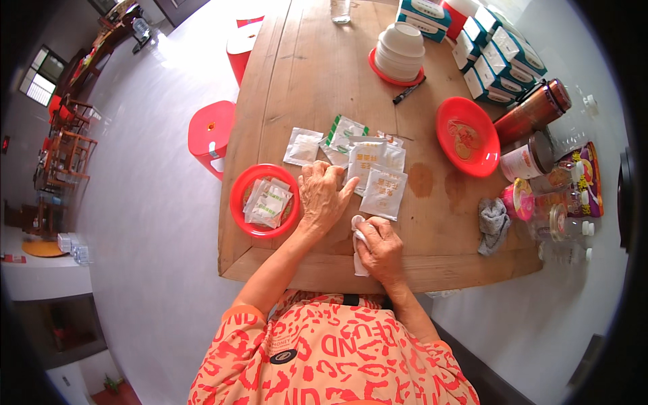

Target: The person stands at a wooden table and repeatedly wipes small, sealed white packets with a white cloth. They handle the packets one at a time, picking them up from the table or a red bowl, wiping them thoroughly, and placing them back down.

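My left hand (322,194) lies palm down over the near side of a loose group of sachets, its fingers apart and its thumb by a white sachet (368,159) with gold print. Just past its fingertips is another white sachet (303,146), and farther off a green-and-white one (346,128). A further gold-printed sachet (384,192) lies toward my right hand (382,248). That hand is closed round a crumpled white tissue (361,263) near the front of the table. Left of my left hand, a red bowl (236,214) holds several green-and-white sachets (268,204).
On the wooden table (304,74) stand a red plate (489,138), stacked white bowls (400,50) and a black marker (409,90). A grey cloth (494,226), a copper-coloured flask (533,111), jars and bottles crowd the right side. Tissue packs (503,64) are piled behind. Red stools (212,131) stand left.
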